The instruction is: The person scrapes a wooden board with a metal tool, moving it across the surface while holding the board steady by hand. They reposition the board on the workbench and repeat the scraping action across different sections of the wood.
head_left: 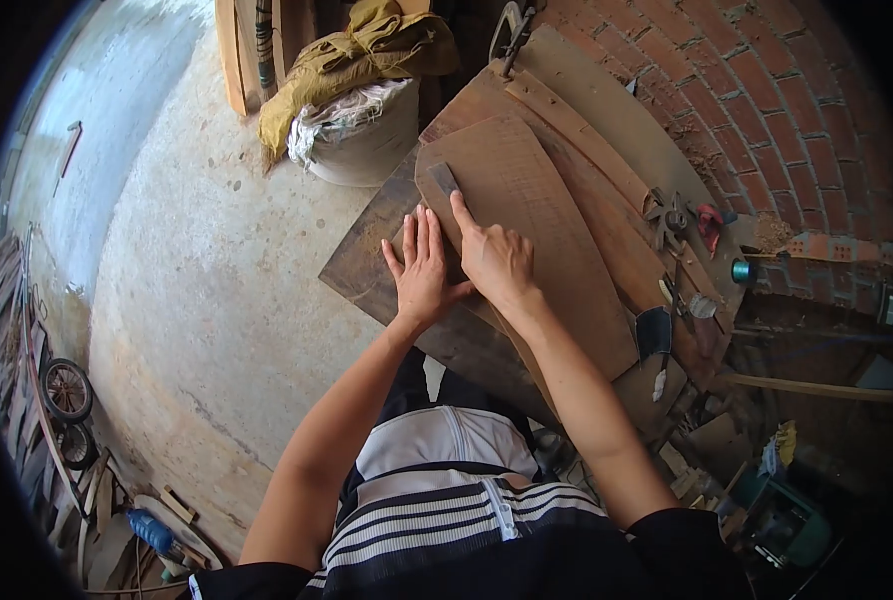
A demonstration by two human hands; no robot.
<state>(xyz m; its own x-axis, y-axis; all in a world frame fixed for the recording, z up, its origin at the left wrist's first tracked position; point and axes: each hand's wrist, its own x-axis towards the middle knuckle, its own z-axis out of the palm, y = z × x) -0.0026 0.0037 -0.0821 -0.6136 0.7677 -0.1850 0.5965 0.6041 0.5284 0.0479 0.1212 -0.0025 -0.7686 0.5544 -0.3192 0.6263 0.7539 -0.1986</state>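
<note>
A long brown wooden board (556, 235) with a rounded outline lies across the workbench top (366, 250). My right hand (496, 258) is over its left part, the index finger stretched along a flat grey blade-like strip (444, 178). The other right fingers are curled under, and the strip's near end is hidden beneath the hand. Beside it, my left hand (423, 265) lies flat near the board's left edge, fingers spread, holding nothing. Its thumb reaches toward the right hand's wrist.
A metal clamp (509, 40) grips the bench's far end. Pliers (668, 215), a dark cloth piece (653, 332) and a teal spool (741, 271) sit along the right side. A white sack (366, 135) stands beyond on the concrete floor; a brick wall (766, 110) borders the right.
</note>
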